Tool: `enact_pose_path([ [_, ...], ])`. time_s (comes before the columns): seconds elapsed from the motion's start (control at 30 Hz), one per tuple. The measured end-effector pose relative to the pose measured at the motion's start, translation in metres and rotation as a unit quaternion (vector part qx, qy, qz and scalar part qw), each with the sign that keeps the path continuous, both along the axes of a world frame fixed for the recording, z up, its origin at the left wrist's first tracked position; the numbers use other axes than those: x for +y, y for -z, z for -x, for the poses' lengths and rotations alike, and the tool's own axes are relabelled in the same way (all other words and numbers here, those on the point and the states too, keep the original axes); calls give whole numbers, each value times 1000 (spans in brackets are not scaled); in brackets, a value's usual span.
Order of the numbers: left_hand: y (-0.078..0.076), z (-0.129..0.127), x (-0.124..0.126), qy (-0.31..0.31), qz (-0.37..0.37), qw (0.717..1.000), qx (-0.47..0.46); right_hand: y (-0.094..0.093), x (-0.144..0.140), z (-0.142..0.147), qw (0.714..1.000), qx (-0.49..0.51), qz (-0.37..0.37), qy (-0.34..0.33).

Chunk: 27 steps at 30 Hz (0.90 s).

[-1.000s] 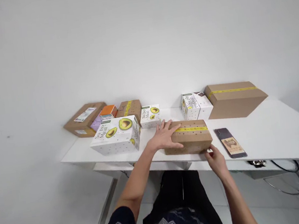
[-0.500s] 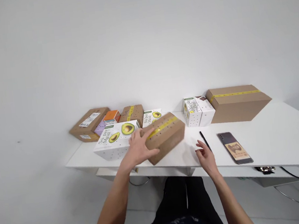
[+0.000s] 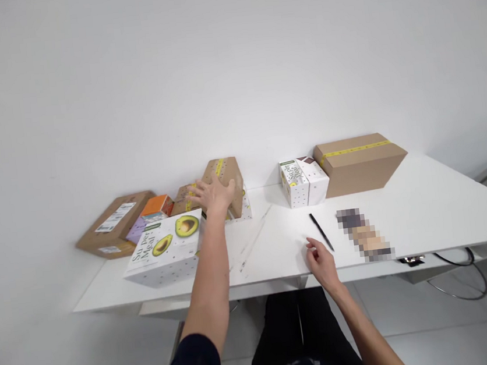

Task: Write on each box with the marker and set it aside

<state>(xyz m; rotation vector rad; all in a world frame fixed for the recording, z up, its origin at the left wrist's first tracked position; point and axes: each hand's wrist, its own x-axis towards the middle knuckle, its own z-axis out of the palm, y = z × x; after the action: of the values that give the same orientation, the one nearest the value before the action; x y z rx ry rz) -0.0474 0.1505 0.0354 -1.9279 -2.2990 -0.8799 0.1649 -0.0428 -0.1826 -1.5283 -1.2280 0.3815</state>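
Observation:
My left hand (image 3: 213,196) reaches to the back of the table with fingers spread, over the near side of a brown cardboard box (image 3: 234,186) with yellow tape. That box appears to rest on a white avocado-print box (image 3: 247,205), which it mostly covers. Beneath my left forearm and to its left lies a larger white "Super Meal" box (image 3: 163,253). My right hand (image 3: 321,260) is by the front edge, its fingers loosely bent and nothing visible in them. A black pen (image 3: 322,232) lies just beyond it.
Further left are a labelled carton (image 3: 116,220), a small orange-topped box (image 3: 157,205) and another taped brown box (image 3: 182,201). A white box (image 3: 305,182) stands against a long brown carton (image 3: 360,163) at the right. A blurred-out flat object (image 3: 364,236) lies on the white table (image 3: 440,213).
My left hand has carried the taped brown box from the front of the table back toward the wall, and its fingers have spread. The view has shifted slightly. My right hand remains near the pen.

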Motion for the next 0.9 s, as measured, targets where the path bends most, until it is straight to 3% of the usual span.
enact_pose_path([
  [0.1,7,-29,-12,96,-139,985,34,0,-2,3,1000,10,-21,2],
  [0.13,12,-45,-18,146,-154,976,42,0,-3,4,1000,13,-26,4],
  [0.3,47,-143,-28,341,-32,937,69,2,-5,5,999,21,-44,10],
  [0.43,73,-187,-13,370,65,925,50,3,-6,4,999,11,-31,10],
  [0.53,85,-188,-4,365,87,927,3,4,-6,3,1000,1,-16,13],
  [0.67,91,-170,0,330,52,941,-53,4,-7,3,1000,-2,-2,11],
  [0.8,95,-139,-5,294,18,948,-124,4,-7,3,1000,3,-19,11],
  [0.9,103,-106,-22,288,-6,939,-189,4,-7,2,1000,8,-23,12],
])
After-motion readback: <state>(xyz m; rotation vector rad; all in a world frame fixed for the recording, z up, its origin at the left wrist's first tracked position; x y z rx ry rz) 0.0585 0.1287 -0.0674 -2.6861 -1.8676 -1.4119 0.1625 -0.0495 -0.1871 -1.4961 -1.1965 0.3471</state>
